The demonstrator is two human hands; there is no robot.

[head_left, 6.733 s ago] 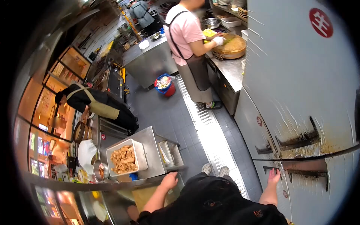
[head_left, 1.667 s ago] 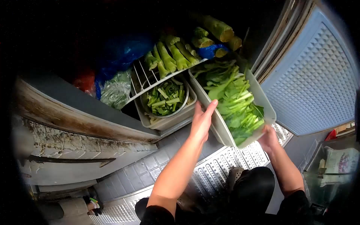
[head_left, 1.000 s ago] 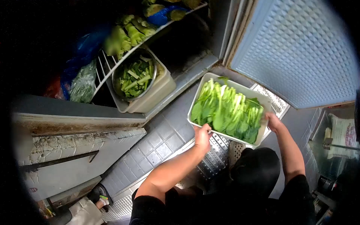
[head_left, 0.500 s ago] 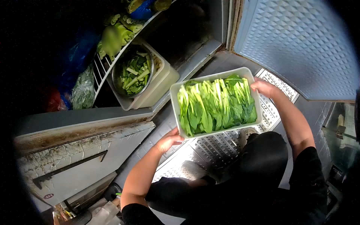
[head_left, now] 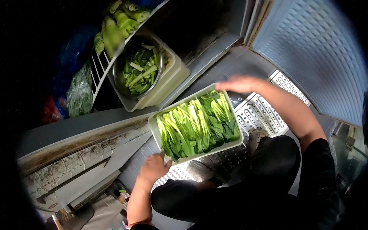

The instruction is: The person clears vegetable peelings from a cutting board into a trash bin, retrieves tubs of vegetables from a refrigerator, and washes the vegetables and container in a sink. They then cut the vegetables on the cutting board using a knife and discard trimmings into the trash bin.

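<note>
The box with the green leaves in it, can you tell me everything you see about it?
The box looks like pale plastic: an open rectangle with rounded corners and a smooth rim. Leafy greens lie side by side inside, pale stems toward the far side, darker leaves toward the person. It slants in view, partly over the metal floor grate. The left hand grips its near left corner; the right hand is at the far right corner, too blurred to show its grip.

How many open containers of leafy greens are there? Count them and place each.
2: the pale bin between the left hand and right hand, and the metal bowl inside the open fridge, whose dark interior may hide more.
</note>
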